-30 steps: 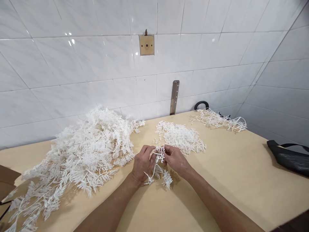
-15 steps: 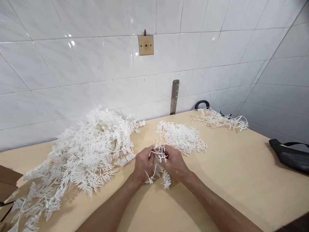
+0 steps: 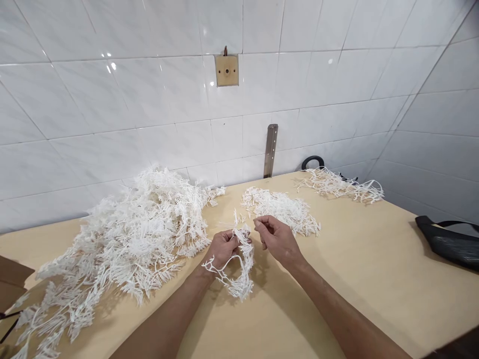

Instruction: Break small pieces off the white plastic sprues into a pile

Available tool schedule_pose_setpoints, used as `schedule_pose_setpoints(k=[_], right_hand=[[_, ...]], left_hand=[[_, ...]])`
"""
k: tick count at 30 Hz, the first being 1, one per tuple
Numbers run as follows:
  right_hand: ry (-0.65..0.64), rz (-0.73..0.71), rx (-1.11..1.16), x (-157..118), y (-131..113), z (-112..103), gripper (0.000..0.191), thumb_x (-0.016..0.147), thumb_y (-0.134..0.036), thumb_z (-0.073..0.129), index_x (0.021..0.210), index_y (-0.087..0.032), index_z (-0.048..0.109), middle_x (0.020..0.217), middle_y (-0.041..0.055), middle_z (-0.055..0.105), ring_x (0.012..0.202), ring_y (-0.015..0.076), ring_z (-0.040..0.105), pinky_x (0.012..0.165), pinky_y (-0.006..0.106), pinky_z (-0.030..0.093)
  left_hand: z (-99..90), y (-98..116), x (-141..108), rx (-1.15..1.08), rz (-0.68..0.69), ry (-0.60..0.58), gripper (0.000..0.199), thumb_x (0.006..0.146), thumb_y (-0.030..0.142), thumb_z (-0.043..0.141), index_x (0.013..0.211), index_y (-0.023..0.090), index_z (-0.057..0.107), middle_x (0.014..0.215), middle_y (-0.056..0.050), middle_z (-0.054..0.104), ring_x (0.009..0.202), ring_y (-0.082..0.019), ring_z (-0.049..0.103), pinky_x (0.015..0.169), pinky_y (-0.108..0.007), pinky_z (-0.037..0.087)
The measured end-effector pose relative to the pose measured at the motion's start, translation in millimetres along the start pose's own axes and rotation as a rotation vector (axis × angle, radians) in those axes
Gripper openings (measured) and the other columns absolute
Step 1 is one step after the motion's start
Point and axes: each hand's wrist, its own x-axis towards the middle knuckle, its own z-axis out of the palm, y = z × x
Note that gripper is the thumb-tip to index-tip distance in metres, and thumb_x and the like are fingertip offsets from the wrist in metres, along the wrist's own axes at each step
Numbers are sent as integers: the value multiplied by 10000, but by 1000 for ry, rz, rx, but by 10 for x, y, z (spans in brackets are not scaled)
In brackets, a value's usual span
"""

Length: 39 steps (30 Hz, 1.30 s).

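Feathery white sprig (image 3: pixel 241 286) in the left hand (image 3: pixel 221 248), over a pale counter (image 3: pixel 366 289)

From my remote seat I look forward and down across the counter. The left hand grips the sprig between thumb and fingers near the middle of the scene; leafy clumps hang toward the near side, and a thin forked stem loops out to the left. The right hand (image 3: pixel 277 241) is just to the right, apart from the sprig, its fingers curled and thumb meeting fingertip; I cannot tell whether a small piece is pinched there.

I judge the sprig very light, springy and plastic-like, with a stem that bends and fine tips that may snag or snap. I would take hold at the thicker stem or a fork, not by the frilly ends.

To the left, a large tangled heap (image 3: pixel 142 239) of similar growth spreads from the far side toward the near left. Beyond the right hand lies a flatter pile of short pieces (image 3: pixel 280 209); at far right, mostly bare stems (image 3: pixel 342 185) lie near a black loop (image 3: pixel 313 160).

As for containers, a brown box (image 3: pixel 13 276), probably cardboard, is cut off at the left edge; its inside is hidden. On the right sits a black strapped item (image 3: pixel 447 242), perhaps a pouch; I cannot see any contents.
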Motion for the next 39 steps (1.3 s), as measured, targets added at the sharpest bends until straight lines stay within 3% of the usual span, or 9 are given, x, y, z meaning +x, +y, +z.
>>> schedule_pose_setpoints(k=[5, 9, 17, 22, 25, 29, 34, 39], right_hand=[[-148, 24, -59, 26, -59, -75, 372, 869, -542, 570, 891, -188, 680, 624, -12, 594, 468, 123, 557, 490, 258, 496], [-216, 23, -44, 20, -58, -56, 312, 844, -488, 609, 900, -192, 692, 734, 13, 650, 544, 134, 591, 484, 253, 515], [-56, 120, 73, 101, 59, -143, 219, 790, -401, 678, 834, -187, 674, 621, -23, 580, 495, 113, 546, 485, 256, 503], [9, 148, 139, 181, 186, -215, 203, 750, -371, 718, 771, -177, 660, 583, -28, 558, 488, 112, 537, 487, 255, 494], [17, 153, 128, 189, 237, -198, 176, 748, -345, 705, 765, -177, 658, 576, -29, 557, 487, 113, 535, 479, 251, 485], [1, 152, 104, 161, 245, -147, 168, 754, -345, 681, 773, -181, 652, 582, -28, 560, 493, 120, 544, 476, 252, 481], [-11, 152, 98, 150, 250, -120, 208, 750, -382, 683, 797, -183, 647, 580, -31, 567, 469, 120, 544, 478, 260, 479], [7, 172, 90, 169, 285, -131, 184, 750, -363, 667, 789, -186, 635, 551, -39, 558, 465, 133, 557, 483, 270, 484]], left_hand=[[44, 19, -30, 2, -4, -115, 472, 615, 551, 822, 659, 91, 731, 454, 11, 511, 397, -43, 308, 428, -222, 194], [72, 35, -44, -46, -1, -98, 493, 572, 558, 842, 700, 98, 716, 457, 40, 484, 392, -36, 302, 418, -214, 203], [17, 33, -33, -49, -111, -13, 551, 739, 594, 706, 983, 100, 700, 459, 32, 521, 347, -65, 377, 368, -208, 206], [-21, 57, -31, -16, -144, -75, 584, 802, 610, 630, 1065, 92, 684, 414, 47, 482, 307, -68, 344, 336, -206, 176], [-37, 73, -37, -19, -145, -110, 535, 761, 527, 722, 1067, 89, 690, 422, 50, 496, 310, -53, 316, 344, -207, 168], [-30, 91, -41, -80, -134, -141, 469, 666, 400, 836, 1006, 97, 720, 580, -8, 640, 377, -37, 390, 394, -204, 228], [12, 123, -64, -148, -124, -173, 352, 683, 414, 822, 779, 97, 702, 578, -29, 638, 394, -48, 423, 405, -208, 239], [10, 100, -69, -167, -145, -221, 369, 696, 435, 810, 847, 120, 690, 604, -14, 610, 465, -75, 493, 434, -195, 317]])
